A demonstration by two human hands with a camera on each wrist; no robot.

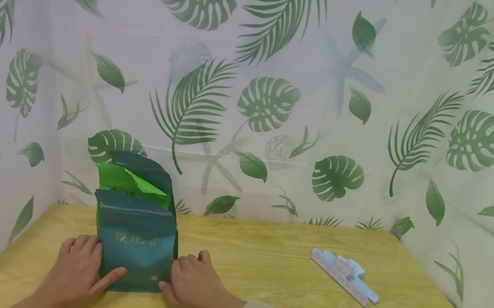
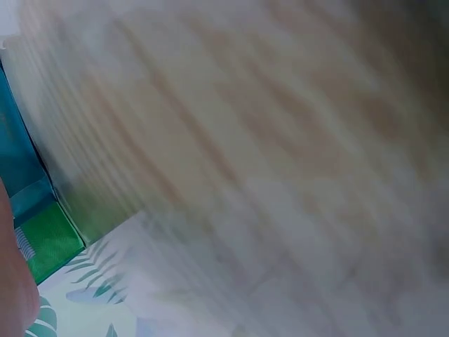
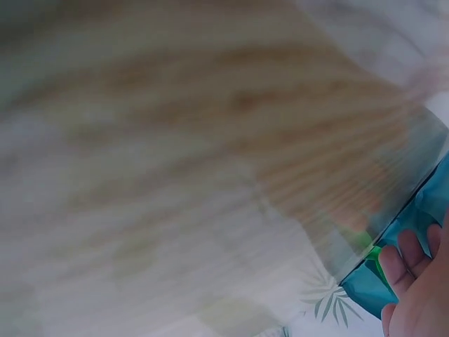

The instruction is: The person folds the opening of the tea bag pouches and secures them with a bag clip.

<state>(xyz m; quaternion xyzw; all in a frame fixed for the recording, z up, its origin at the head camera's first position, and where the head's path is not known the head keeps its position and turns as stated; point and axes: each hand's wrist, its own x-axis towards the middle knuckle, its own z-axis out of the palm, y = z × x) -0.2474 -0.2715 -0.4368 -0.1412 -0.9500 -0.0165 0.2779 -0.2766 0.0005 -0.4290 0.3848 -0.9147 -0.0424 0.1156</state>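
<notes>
A dark teal tea pouch point(image 1: 133, 251) with gold characters stands on the wooden table, its top gaping and a bright green inner bag point(image 1: 129, 179) showing at the mouth. My left hand point(image 1: 78, 270) grips the pouch's lower left side, thumb across the front. At the lower right side my right hand point(image 1: 197, 284) holds it, thumb tip on the front and fingers bent against the edge. The left wrist view catches only a strip of the pouch point(image 2: 24, 161) at its left edge. In the right wrist view, the right hand's fingers point(image 3: 396, 270) lie against the teal pouch.
A pink and a pale blue sealing clip point(image 1: 343, 277) lie together on the right of the table point(image 1: 260, 261). Behind and at both sides hangs a leaf-printed cloth point(image 1: 290, 49). Blur fills most of both wrist views.
</notes>
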